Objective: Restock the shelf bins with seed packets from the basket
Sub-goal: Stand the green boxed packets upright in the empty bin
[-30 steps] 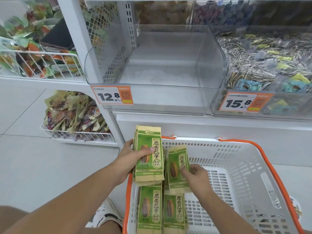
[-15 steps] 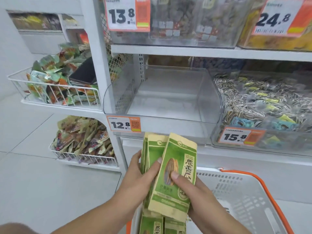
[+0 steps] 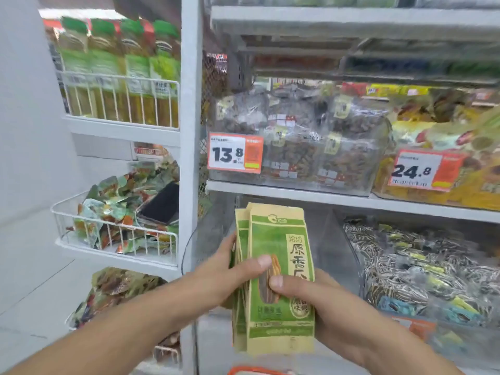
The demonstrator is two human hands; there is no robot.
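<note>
since the earlier frame the view has tilted up: basket (image 3: 254, 370) is now just an orange sliver at the bottom edge, and the stack of seed packets (image 3: 281, 282) has risen to centre frame, squared up where before the front one was fanned out at an angle

left hand (image 3: 230, 277) grasps the stack from its left edge, thumb across the front face. right hand (image 3: 319, 301) grasps it from the right, thumb on the front, fingers hidden behind. both clamped on the same stack, upright, a few packets deep, exact count unclear

stack sits in front of the empty clear bin (image 3: 335, 247), lower middle of frame, below the shelf carrying the 13.8 price tag (image 3: 234, 152). it is not in the bin yet. bin of striped seed packs (image 3: 422, 269) is just right of it, wire rack (image 3: 113, 239) at left

handling, my read: light, paper-faced pouches, flat and semi-stiff, loose fill inside so they flex a bit. smooth faces will likely slide on each other, so pinch across the whole stack at mid-height with pressure front to back, not by the top seal. not fragile. next is probably to carry it forward over the bin's front lip and set it down without letting it fan out
</note>
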